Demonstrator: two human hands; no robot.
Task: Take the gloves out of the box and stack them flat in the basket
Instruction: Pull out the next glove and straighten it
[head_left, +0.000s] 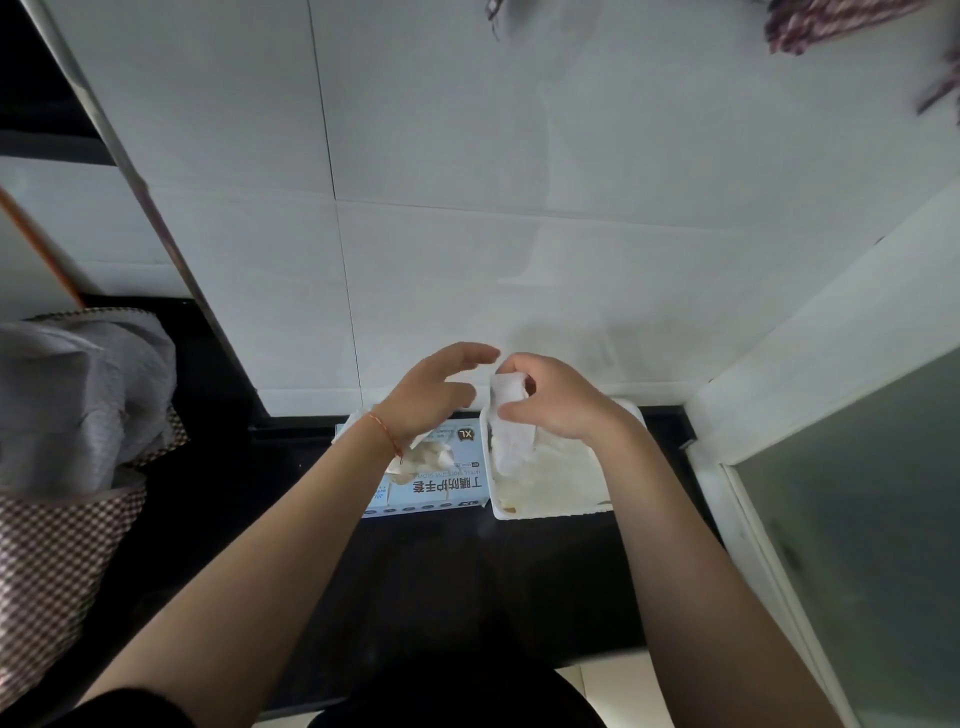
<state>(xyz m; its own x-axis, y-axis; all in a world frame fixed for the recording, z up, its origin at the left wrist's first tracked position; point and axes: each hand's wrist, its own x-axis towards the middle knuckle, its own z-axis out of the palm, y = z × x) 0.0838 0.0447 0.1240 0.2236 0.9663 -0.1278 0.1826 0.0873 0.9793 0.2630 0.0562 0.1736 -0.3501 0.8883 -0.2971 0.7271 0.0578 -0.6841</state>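
Fingers (511, 371) of the right hand (558, 397) curl round a white glove (511, 434), thumb pinching it from the near side; the glove hangs down from that grip, its lower end reaching into the white basket (550, 512). Left hand (434, 392) is beside it w/ fingers spread wide & slightly bent, holding nothing, fingertips nearly meeting the right hand's knuckles (touching or not, can't tell). A thin red string (387, 434) circles the left wrist.

Basket sits on a dark counter (441, 582), right of the glove box (434, 483) & just beside it, edges almost in contact. Pale glove material already lies inside the basket; how flat it lies is hard to judge, pic is too washed out. Box is light blue w/ an "XL" mark and printed characters, upside down from this view. Crumpled whitish gloves (423, 457) bulge out of its top opening, under the left wrist.

Behind both: white tiled wall (467, 208). At left, a checked bag (57, 545) w/ grey fabric (67, 400) bunched on top. At right, a frosted glass panel (857, 545) in a white frame. Top right corner: blurred dark reddish cloth (821, 26).
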